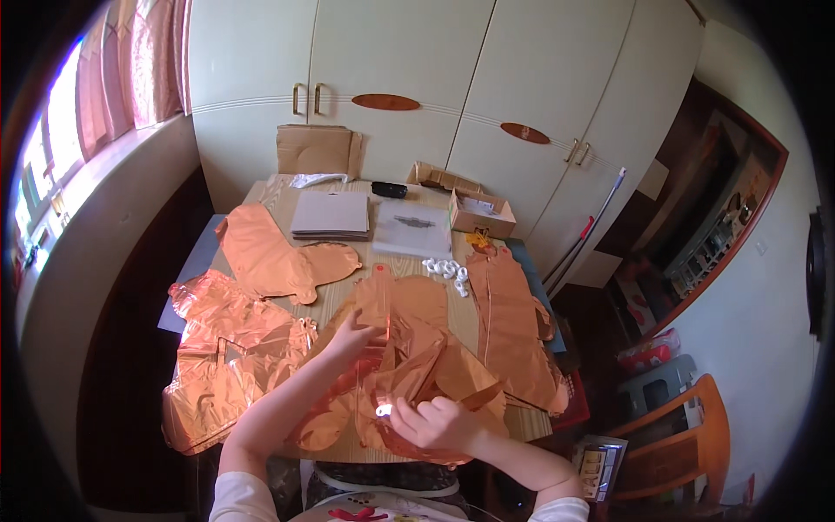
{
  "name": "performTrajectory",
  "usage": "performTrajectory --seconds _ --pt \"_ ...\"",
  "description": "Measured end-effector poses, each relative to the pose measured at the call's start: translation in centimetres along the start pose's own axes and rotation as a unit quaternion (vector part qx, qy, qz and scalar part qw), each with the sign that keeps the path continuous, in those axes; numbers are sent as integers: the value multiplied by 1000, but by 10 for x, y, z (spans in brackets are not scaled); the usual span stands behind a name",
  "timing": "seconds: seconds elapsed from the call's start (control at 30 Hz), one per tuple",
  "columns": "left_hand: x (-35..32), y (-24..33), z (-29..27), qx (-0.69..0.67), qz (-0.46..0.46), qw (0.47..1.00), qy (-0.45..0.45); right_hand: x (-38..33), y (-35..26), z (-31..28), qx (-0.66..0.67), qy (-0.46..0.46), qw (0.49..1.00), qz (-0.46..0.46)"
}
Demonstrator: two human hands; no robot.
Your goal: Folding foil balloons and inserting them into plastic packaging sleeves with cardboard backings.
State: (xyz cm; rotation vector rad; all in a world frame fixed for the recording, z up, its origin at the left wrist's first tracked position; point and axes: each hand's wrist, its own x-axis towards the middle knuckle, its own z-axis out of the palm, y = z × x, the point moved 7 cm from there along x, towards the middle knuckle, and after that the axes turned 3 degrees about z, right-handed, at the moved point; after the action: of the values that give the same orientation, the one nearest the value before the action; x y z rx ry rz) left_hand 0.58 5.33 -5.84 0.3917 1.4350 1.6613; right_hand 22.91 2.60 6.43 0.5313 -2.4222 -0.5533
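Deflated copper-coloured foil balloons (417,300) lie spread and crumpled over the front middle of the table. My left hand (352,337) reaches up onto them, its fingers closed on the edge of a foil balloon. Nearer to me, my right hand (432,424) is closed in a pinch above the loose foil. A small white curled piece (384,410), like a little ribbon roll, shows at its fingertips. Farther back sits a cluster of similar white curls (447,273).
More flat foil balloons lie at the left (278,252) and in a stack at the right (513,326). Behind are a pile of white sheets (330,215), a clear plastic packet (412,228), a black tray (389,189) and an open cardboard box (481,213). A wooden chair (709,435) stands right.
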Motion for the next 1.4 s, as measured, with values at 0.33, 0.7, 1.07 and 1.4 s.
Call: performTrajectory --seconds 0.33,0.7,1.07,1.4 --pt "3 1 -15 363 238 901 23 -25 -64 25 95 -31 993 55" --pt "-4 11 -25 504 243 829 17 -73 61 91 365 -63 878 303" --pt "-20 25 -7 636 293 713 44 -119 101 167 336 -45 872 354" --pt "-19 -19 31 722 339 584 -151 -118 101 167 332 -43 869 364"
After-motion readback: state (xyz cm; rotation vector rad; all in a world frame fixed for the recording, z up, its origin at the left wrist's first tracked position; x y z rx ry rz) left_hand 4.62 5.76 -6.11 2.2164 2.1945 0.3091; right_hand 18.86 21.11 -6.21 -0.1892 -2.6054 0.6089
